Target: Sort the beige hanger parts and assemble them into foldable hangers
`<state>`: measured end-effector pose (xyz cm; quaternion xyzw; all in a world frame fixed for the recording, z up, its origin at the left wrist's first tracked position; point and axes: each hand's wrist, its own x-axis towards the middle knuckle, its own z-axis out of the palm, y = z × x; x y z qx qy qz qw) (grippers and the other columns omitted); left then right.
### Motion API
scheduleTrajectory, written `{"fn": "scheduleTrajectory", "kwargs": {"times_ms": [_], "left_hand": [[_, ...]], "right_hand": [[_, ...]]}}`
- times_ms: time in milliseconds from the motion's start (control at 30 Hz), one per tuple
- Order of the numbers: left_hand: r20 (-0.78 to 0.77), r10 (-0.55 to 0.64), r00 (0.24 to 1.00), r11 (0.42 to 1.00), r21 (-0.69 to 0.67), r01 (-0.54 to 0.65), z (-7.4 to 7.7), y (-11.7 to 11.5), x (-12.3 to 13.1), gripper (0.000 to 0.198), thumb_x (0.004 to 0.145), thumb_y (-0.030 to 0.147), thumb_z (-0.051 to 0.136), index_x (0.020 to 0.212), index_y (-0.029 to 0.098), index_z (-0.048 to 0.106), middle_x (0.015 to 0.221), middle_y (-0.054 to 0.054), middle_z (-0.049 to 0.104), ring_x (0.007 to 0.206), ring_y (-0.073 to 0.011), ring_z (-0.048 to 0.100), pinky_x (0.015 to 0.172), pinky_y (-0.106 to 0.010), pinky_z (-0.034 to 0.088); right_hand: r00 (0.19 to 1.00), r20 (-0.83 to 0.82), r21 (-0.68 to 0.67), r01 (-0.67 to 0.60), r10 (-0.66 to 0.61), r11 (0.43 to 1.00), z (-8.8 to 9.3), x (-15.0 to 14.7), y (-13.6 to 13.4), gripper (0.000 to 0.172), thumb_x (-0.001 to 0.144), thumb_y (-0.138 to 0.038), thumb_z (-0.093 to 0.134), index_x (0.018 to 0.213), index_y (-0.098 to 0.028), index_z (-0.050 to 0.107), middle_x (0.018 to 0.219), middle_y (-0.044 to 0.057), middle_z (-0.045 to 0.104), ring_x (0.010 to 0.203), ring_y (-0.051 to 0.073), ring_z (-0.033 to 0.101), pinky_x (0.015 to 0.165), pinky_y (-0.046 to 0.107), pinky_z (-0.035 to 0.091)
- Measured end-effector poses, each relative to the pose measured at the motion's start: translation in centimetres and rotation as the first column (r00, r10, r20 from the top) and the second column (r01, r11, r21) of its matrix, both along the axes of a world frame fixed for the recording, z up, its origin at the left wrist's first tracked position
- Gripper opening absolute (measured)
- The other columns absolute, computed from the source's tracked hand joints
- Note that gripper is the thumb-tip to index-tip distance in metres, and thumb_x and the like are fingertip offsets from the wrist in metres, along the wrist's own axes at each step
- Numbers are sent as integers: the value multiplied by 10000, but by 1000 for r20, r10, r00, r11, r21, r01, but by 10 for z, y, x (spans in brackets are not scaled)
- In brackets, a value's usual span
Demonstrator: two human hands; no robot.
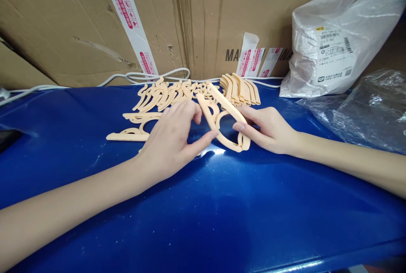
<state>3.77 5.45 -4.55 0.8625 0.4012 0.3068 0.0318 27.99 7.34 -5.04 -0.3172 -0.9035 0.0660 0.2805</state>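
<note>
A cream plastic folding piece [230, 110], made of curved arms, is tilted between my hands. My right hand [269, 131] pinches its right side between thumb and fingers. My left hand [177, 135] is at its left, thumb tip against the lower left arm, with the other fingers bent and apart from the piece. Under and beside my left hand lie similar cream pieces [127, 136] on the blue surface, partly covered by the hand. Behind them are rows of small curved hooks [152, 95] and a stack of curved arms [242, 89].
Cardboard boxes [203, 19] stand along the back, with a white cable [114, 79] in front of them. A white labelled bag [336, 48] and clear plastic wrap [374, 108] lie at the right. A dark object [8, 139] is at the left edge.
</note>
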Motion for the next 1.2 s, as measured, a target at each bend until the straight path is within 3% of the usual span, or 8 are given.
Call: {"fn": "scheduleTrajectory", "kwargs": {"times_ms": [167,300,433,567,767,867,967,1200], "left_hand": [[288,-41,957,964,-242,114,1,8,-1,292,871,272,648,794,217,372,802,38,503,728,-117,497,646,-277,387],[604,5,797,779,-502,376,1,16,0,375,801,209,694,780,225,319,838,44,584,776,-118,629,680,-265,492],[667,119,735,685,-591,425,5,18,0,392,763,169,712,787,220,324,829,65,612,705,-89,647,647,-230,526],[641,182,745,685,-627,372,11,14,-1,318,762,174,716,854,204,413,853,41,638,764,-112,664,698,-246,560],[599,295,744,671,-684,285,20,11,-2,280,766,186,729,921,183,496,812,15,682,691,-133,678,628,-254,552],[614,336,714,669,-690,278,28,13,-2,283,748,176,740,948,172,539,859,-4,703,764,-167,705,707,-300,574],[633,376,677,707,-668,231,38,17,-5,272,746,146,738,972,147,586,970,-52,719,851,-190,705,757,-317,566],[742,373,557,789,-569,229,48,30,-18,245,776,85,730,837,176,511,806,-29,726,780,-161,709,766,-285,583]], "right_hand": [[990,75,43,-123,120,991,2,0,-1,480,1033,-496,317,908,-145,619,704,13,652,592,111,607,545,223,386],[946,182,120,-291,267,949,3,-4,0,637,944,-681,364,1075,-127,650,979,101,704,834,201,670,706,292,484],[936,214,82,-302,280,950,6,-14,-4,641,894,-658,511,1190,-104,634,1165,142,663,981,246,650,838,359,507],[970,70,-134,-221,232,966,10,-24,-9,350,1008,-419,456,1064,-156,680,1172,87,661,1015,186,640,874,309,485],[998,-44,-470,-64,49,880,15,-28,-12,515,1009,-530,385,809,-144,661,723,6,654,621,104,556,591,242,391],[989,20,-333,143,-145,932,21,-29,-16,632,963,-626,402,585,-153,584,519,-20,517,485,81,428,514,260,279],[987,31,-121,160,-157,980,23,-37,-22,598,946,-574,492,523,-156,551,483,-28,476,469,73,414,513,269,244],[979,201,-59,-10,22,998,11,-70,-33,348,933,-470,589,1068,-177,722,860,14,735,649,142,633,564,269,312]]}}
